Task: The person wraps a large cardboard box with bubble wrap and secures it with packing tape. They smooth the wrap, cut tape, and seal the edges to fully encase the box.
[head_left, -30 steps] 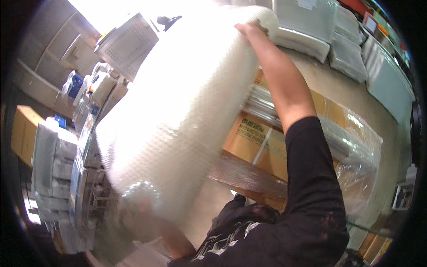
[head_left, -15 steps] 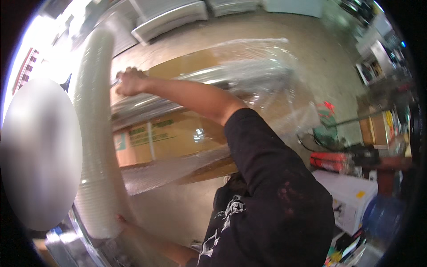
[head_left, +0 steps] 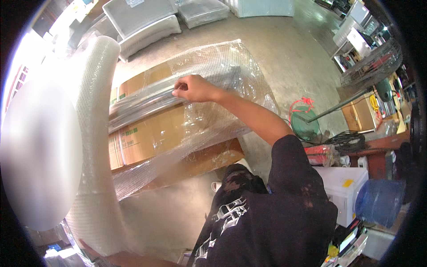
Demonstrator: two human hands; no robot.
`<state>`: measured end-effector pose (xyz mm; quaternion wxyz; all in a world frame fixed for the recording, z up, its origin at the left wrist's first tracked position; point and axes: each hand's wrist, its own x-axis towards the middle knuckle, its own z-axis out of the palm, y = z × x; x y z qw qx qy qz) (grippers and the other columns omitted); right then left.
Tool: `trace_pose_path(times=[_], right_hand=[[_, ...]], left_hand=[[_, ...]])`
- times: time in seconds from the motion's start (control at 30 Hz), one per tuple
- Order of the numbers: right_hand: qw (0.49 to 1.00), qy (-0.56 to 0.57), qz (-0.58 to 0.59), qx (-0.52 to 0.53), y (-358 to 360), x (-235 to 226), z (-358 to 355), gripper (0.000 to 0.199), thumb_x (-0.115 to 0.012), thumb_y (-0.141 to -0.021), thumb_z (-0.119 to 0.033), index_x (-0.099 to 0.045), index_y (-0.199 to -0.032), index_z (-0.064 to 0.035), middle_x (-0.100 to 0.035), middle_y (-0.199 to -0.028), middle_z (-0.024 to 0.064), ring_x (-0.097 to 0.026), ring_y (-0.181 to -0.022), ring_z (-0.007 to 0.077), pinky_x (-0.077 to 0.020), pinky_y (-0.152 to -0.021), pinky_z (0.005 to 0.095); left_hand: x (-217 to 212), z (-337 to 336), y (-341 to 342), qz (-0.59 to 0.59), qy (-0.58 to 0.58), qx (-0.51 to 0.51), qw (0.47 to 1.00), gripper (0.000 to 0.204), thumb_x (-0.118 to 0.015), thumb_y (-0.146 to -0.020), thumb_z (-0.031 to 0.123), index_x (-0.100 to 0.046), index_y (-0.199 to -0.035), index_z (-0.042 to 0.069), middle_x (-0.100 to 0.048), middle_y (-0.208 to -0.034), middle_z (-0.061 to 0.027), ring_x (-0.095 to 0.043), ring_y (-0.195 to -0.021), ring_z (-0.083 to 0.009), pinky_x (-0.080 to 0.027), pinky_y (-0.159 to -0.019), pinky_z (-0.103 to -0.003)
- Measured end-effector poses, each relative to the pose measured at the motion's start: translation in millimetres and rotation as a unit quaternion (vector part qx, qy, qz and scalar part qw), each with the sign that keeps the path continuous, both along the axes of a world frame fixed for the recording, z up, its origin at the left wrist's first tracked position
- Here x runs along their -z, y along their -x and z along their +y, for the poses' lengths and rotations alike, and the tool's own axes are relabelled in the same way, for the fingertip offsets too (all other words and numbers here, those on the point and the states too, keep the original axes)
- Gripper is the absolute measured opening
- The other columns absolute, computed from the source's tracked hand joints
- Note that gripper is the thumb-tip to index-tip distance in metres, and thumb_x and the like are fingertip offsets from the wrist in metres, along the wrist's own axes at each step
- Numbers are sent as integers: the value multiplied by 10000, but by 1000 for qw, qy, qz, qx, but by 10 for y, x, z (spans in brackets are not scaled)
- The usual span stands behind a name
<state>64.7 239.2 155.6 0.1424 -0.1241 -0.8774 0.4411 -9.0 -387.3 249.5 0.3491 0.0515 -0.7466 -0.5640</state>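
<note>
A thick roll of clear bubble wrap (head_left: 95,147) stands on the left, tilted lengthwise across the view. My left hand (head_left: 89,249) holds its lower end, the forearm passing beneath; the fingers are mostly hidden and blurred. My right hand (head_left: 192,88) is over long shiny film-wrapped bars (head_left: 151,100) lying on flat cardboard boxes (head_left: 151,133). Its fingers are curled together near the edge of a bubble wrap sheet (head_left: 227,66). Whatever is between those fingertips cannot be made out. The sheet covers the right part of the bars and boxes and hangs along their near side.
Wrapped pale panels (head_left: 149,33) stand at the back. To the right are a green round stand base (head_left: 304,124) with red ribbon, a black coiled cable (head_left: 349,141), a white box (head_left: 340,187) and a blue water bottle (head_left: 380,202). A blurred pale oval covers the far left.
My right hand has moved right, away from the roll, along the bars to the sheet's edge. The left hand now shows lower, beneath the roll's end. The view has shifted.
</note>
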Motion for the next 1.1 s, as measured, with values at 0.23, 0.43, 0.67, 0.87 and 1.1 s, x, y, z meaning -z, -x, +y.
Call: trace_pose_path(times=[0.23, 0.43, 0.67, 0.87, 1.1], right_hand=[[998, -3, 17, -57, -98, 37, 863, 415, -722, -943, -376, -739, -1125, -3, -766, -1048, 185, -737, -974, 272, -559, -882, 379], [998, -16, 11, -65, -171, 319, 2381, 370, -708, -944, -332, -752, -1040, 22, -759, -907, 151, -700, -819, 226, -552, -773, 397], [996, 49, -61, -42, 245, 331, 3467, 322, -706, -947, -299, -736, -972, 21, -722, -802, 75, -684, -699, 138, -534, -670, 305], [988, 65, -90, -105, 949, 57, 3449, 362, -689, -977, -335, -707, -1074, 13, -717, -878, 75, -698, -740, 147, -526, -638, 290], [959, 143, -114, -215, 2395, 646, 3065, 406, -671, -999, -368, -692, -1111, 22, -722, -922, 100, -707, -763, 166, -537, -634, 301]], left_hand=[[600, 502, -883, -34, -24, -59, 997, 759, -643, -992, 473, -460, -1485, -75, -545, -1456, -216, -575, -1275, -354, -460, -1102, -472], [1468, 1229, -1366, -98, -127, -73, 984, 778, -674, -988, 460, -444, -1488, -89, -551, -1452, -202, -570, -1277, -347, -436, -1120, -465], [1178, 1312, -1124, -131, -260, 18, 956, 812, -606, -994, 573, -423, -1533, -6, -517, -1502, -184, -561, -1317, -340, -475, -1104, -486], [660, 1277, -1347, -150, -300, 110, 936, 782, -473, -1020, 638, -433, -1548, 63, -522, -1526, -135, -559, -1334, -331, -485, -1095, -474], [1152, 2488, -1940, -16, -175, -78, 981, 771, -696, -976, 453, -390, -1553, 44, -514, -1516, -143, -462, -1416, -301, -364, -1189, -463]])
